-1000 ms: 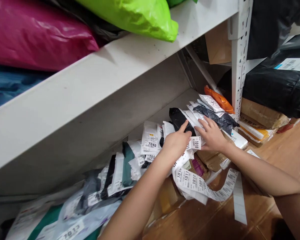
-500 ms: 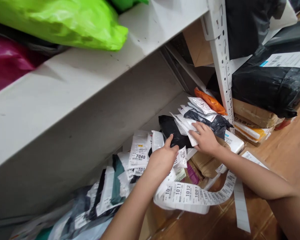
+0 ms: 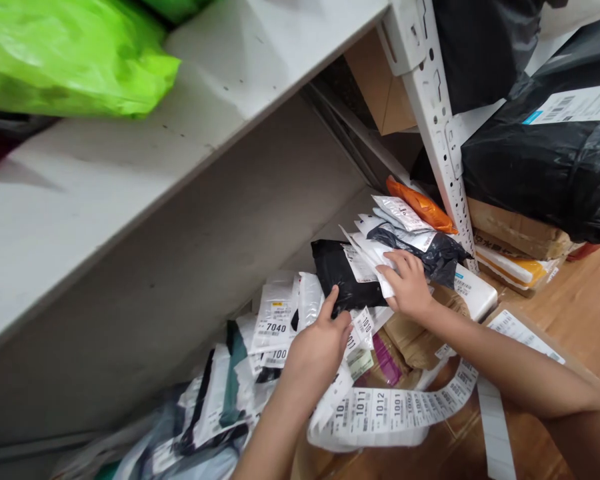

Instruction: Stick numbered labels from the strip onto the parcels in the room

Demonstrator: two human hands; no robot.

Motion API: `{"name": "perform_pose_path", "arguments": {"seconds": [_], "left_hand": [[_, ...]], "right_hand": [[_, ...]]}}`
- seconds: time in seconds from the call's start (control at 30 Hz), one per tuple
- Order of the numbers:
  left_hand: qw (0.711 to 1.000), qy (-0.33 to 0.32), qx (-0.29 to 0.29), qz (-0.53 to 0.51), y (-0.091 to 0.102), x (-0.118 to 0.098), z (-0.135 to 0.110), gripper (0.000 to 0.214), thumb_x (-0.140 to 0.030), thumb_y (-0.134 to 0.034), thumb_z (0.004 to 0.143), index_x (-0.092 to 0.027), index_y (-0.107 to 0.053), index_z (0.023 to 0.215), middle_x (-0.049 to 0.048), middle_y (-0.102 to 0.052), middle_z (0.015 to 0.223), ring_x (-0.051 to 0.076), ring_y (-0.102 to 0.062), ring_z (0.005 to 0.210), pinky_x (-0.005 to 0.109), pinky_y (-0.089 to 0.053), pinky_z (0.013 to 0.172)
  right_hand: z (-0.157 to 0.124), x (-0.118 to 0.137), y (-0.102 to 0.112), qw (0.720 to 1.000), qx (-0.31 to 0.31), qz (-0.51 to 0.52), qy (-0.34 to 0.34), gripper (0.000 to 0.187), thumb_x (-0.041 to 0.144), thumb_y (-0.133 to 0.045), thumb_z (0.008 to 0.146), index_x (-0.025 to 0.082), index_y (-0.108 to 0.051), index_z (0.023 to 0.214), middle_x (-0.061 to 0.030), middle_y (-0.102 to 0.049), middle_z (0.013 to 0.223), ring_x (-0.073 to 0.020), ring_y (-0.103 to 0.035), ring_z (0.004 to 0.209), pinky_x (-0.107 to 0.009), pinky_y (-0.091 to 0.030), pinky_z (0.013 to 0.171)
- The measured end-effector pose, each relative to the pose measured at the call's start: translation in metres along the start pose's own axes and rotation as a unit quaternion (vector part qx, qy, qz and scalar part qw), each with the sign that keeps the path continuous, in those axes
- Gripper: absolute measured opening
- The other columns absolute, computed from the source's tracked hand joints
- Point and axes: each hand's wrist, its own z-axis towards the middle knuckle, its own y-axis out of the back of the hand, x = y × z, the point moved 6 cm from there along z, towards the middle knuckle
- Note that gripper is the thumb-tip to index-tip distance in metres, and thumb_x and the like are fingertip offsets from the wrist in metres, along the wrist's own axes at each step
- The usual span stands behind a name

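Observation:
My left hand (image 3: 318,349) is curled around a small white number sticker (image 3: 364,327) and the end of a long strip of numbered labels (image 3: 390,412), its thumb touching a black parcel bag (image 3: 341,279) on the bottom shelf. My right hand (image 3: 406,283) lies with fingers spread on a stack of white and dark grey parcels (image 3: 414,241) just right of that black bag. The strip reads 1011, 1012 and loops down under both forearms.
A white metal shelf board (image 3: 190,120) runs overhead with a green bag (image 3: 70,60) on it. Labelled parcels, one marked 7040 (image 3: 276,319), line the bottom shelf. An upright post (image 3: 433,100), black bags (image 3: 540,167), cardboard boxes (image 3: 515,230) and a wooden floor (image 3: 575,307) lie right.
The view has swung left and down. My left hand has drawn back from the black bag with the sticker and strip; my right hand has shifted slightly onto the parcel stack.

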Motion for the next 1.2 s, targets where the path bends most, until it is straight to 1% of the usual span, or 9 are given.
{"name": "perform_pose_path", "arguments": {"seconds": [0.13,0.4,0.53,0.67,0.83,0.93,1.03,1.13,1.2], "left_hand": [[1.0,0.01,0.002,-0.014,-0.007,0.0,-0.003,0.029,-0.026,-0.039,0.1,-0.019,-0.067,0.1,0.0113,-0.019,0.164,0.019,-0.073,0.077,0.032,-0.054,0.062],[1.0,0.013,0.021,-0.01,-0.012,0.002,-0.007,0.03,-0.026,-0.037,0.101,-0.018,-0.066,0.103,0.0091,-0.014,0.165,0.018,-0.073,0.081,0.031,-0.054,0.064],[1.0,0.011,0.017,-0.018,-0.012,0.003,-0.009,0.029,-0.027,-0.038,0.1,-0.018,-0.066,0.101,0.0098,-0.014,0.165,0.018,-0.073,0.079,0.032,-0.054,0.063],[1.0,0.012,0.015,-0.022,-0.012,0.002,-0.009,0.028,-0.027,-0.039,0.1,-0.019,-0.065,0.099,0.0091,-0.014,0.165,0.017,-0.072,0.076,0.031,-0.053,0.061],[0.999,0.011,0.001,-0.041,-0.013,0.003,-0.009,0.026,-0.026,-0.041,0.099,-0.018,-0.065,0.095,0.0087,-0.016,0.165,0.017,-0.073,0.076,0.031,-0.053,0.06],[0.997,0.003,-0.028,-0.077,-0.013,0.005,-0.007,0.025,-0.026,-0.041,0.099,-0.019,-0.064,0.093,0.0087,-0.021,0.164,0.018,-0.073,0.075,0.031,-0.051,0.058],[0.984,-0.007,-0.082,-0.161,-0.011,0.008,-0.006,0.026,-0.03,-0.04,0.099,-0.02,-0.061,0.088,0.0076,-0.029,0.162,0.019,-0.073,0.077,0.031,-0.051,0.059],[0.949,-0.006,-0.151,-0.278,-0.011,0.013,-0.01,0.026,-0.034,-0.042,0.098,-0.022,-0.059,0.082,0.0075,-0.039,0.157,0.021,-0.072,0.085,0.033,-0.053,0.067],[0.911,-0.006,-0.202,-0.359,-0.013,0.016,-0.016,0.025,-0.036,-0.045,0.096,-0.022,-0.059,0.082,0.0088,-0.045,0.153,0.022,-0.071,0.093,0.034,-0.054,0.074]], "right_hand": [[-0.002,-0.001,0.001,1.0,-0.019,0.019,0.01,0.052,0.028,-0.062,0.071,0.017,-0.061,0.121,-0.0163,-0.048,0.136,-0.0374,-0.035,0.126,-0.049,-0.033,0.099],[-0.004,-0.001,0.006,0.996,-0.065,0.051,0.011,0.05,0.024,-0.054,0.069,0.018,-0.062,0.117,-0.0145,-0.05,0.132,-0.0349,-0.038,0.127,-0.05,-0.034,0.101],[-0.005,-0.003,0.006,0.996,-0.065,0.065,-0.002,0.051,0.023,-0.052,0.068,0.02,-0.061,0.118,-0.0134,-0.05,0.133,-0.0347,-0.039,0.128,-0.051,-0.034,0.102],[-0.005,-0.002,0.006,0.995,-0.069,0.077,0.004,0.051,0.022,-0.052,0.068,0.017,-0.061,0.118,-0.015,-0.049,0.133,-0.0346,-0.038,0.128,-0.051,-0.033,0.104],[-0.004,-0.002,0.005,0.997,-0.039,0.069,-0.004,0.051,0.021,-0.055,0.068,0.019,-0.062,0.118,-0.0137,-0.051,0.133,-0.0356,-0.038,0.129,-0.051,-0.033,0.103],[-0.003,0.002,0.007,0.999,-0.005,0.047,-0.004,0.053,0.02,-0.06,0.07,0.018,-0.061,0.122,-0.0155,-0.052,0.135,-0.0362,-0.038,0.129,-0.051,-0.033,0.103],[-0.005,0.01,0.009,0.998,0.056,0.018,0.021,0.058,0.025,-0.068,0.073,0.015,-0.058,0.13,-0.0189,-0.05,0.139,-0.0395,-0.034,0.133,-0.054,-0.03,0.107],[-0.011,0.02,0.017,0.993,0.09,0.027,0.076,0.067,0.037,-0.067,0.077,0.013,-0.052,0.138,-0.0206,-0.043,0.148,-0.0427,-0.025,0.141,-0.062,-0.018,0.112],[-0.014,0.028,0.031,0.99,0.053,0.071,0.109,0.061,0.036,-0.06,0.081,0.015,-0.051,0.138,-0.0182,-0.044,0.148,-0.04,-0.029,0.141,-0.064,-0.017,0.113]]}}
